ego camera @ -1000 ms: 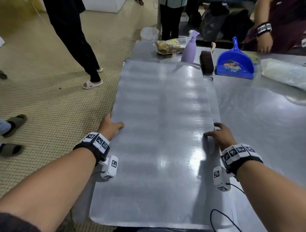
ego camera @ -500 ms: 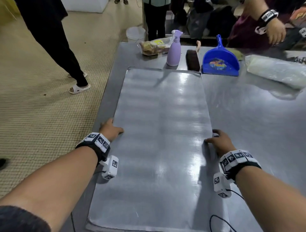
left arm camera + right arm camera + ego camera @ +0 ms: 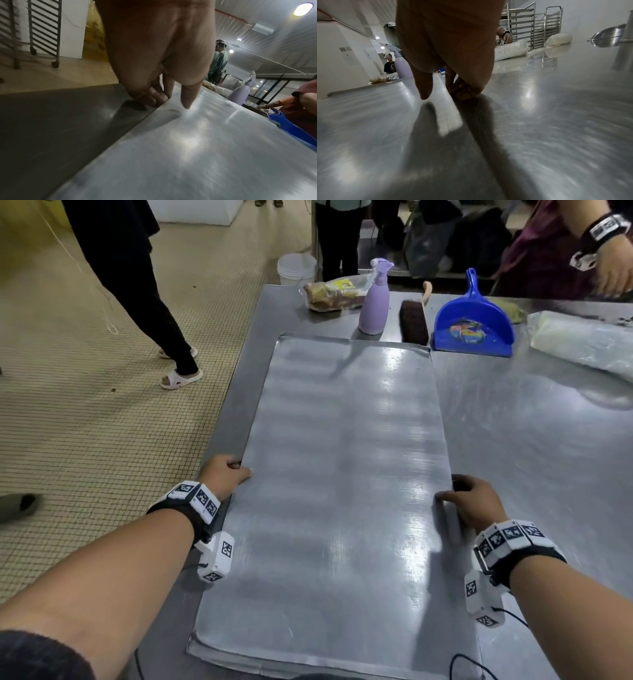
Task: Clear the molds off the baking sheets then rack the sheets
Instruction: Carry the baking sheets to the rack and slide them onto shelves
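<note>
Gleaming bare baking sheet (image 3: pixel 346 474), flat.

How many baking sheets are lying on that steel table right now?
1: a flat silver metal baking sheet lies near the steel table's left edge, the left hand and right hand gripping its long sides. Others underneath cannot be excluded.

Both arms were stretched out forward, wrists low. The left hand (image 3: pixel 224 475) gripped the sheet's left edge, thumb lying on top and fingers (image 3: pixel 150 96) curled under. The right hand (image 3: pixel 474 503) held the right edge the same way, thumb on top.
</note>
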Demonstrator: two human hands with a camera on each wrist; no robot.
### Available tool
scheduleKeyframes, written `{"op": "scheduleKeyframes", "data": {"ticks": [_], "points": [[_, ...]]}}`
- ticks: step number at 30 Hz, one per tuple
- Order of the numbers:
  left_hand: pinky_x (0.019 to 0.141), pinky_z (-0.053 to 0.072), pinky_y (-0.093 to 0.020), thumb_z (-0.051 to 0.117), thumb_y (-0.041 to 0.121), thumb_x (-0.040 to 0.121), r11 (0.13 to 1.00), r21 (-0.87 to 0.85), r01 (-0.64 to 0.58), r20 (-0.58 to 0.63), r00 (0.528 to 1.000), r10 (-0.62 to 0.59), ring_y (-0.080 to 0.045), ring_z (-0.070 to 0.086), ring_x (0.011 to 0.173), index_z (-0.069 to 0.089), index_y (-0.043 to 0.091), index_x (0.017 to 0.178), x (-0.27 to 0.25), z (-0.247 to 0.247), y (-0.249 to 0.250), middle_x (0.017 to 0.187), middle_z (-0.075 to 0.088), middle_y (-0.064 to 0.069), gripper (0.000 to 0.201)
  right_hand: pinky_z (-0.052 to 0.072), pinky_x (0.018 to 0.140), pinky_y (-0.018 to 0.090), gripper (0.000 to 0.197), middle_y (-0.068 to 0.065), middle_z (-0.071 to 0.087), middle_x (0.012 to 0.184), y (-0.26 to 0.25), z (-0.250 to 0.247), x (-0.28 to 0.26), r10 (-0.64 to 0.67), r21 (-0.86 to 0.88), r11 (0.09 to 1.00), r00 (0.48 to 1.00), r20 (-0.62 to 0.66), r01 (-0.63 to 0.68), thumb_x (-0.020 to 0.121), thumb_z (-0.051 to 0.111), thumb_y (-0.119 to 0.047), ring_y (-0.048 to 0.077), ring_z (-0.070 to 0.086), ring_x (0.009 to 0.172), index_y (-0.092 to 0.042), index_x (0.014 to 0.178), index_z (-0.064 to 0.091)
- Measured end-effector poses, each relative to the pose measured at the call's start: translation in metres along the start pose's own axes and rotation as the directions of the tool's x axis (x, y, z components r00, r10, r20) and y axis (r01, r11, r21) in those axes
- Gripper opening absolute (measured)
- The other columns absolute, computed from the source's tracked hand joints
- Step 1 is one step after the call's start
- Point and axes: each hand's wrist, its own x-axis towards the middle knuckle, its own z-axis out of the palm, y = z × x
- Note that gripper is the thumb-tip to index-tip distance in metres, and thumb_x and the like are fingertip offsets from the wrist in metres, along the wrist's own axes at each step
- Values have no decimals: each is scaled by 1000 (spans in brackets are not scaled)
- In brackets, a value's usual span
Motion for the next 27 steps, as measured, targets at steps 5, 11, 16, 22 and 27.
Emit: {"op": "scheduleKeyframes", "data": {"ticks": [5, 11, 16, 22, 27], "points": [[89, 48, -30, 77, 26, 85, 999, -34, -3, 9, 1000, 4, -21, 67, 94, 79, 13, 100, -21, -5, -14, 98, 75, -2, 20, 43, 85, 30, 39, -4, 67, 94, 5, -5, -21, 33, -55, 998, 999, 2, -33, 80, 80, -14, 19, 62, 95, -14, 118, 70], [89, 52, -37, 76, 27, 84, 1000, 1, 30, 18, 999, -30, -24, 69, 89, 79, 16, 81, -38, -8, -25, 87, 76, -2, 12, 46, 83, 30, 41, -2, 72, 99, 15, -11, -46, 55, -109, 993, 998, -7, -56, 77, 82, -22, 19, 66, 94, -18, 117, 72], [66, 38, -28, 74, 29, 81, 998, -25, 58, 30, 998, -57, -20, 53, 68, 70, -1, 76, -54, -1, -23, 68, 60, -3, 31, 43, 86, 28, 41, 3, 71, 110, 16, -11, -66, 33, -139, 990, 999, 0, -33, 81, 79, -17, 21, 62, 101, -12, 121, 70], [60, 30, -28, 69, 25, 83, 997, -47, 68, 38, 997, -66, -17, 41, 60, 54, 15, 63, -80, 20, -17, 60, 45, -1, 27, 48, 89, 38, 27, 17, 72, 107, 15, -21, -67, 20, -179, 984, 999, -29, -24, 82, 76, -10, 31, 63, 97, 0, 106, 71], [72, 50, -33, 70, 44, 75, 994, -28, 104, 55, 993, -102, -20, 58, 72, 66, -1, 92, -90, 34, -11, 78, 66, -6, 48, 48, 76, 35, 16, 14, 72, 94, 22, -30, -54, 6, -215, 977, 999, -32, -13, 78, 74, -12, 34, 65, 95, -7, 93, 73]]}}
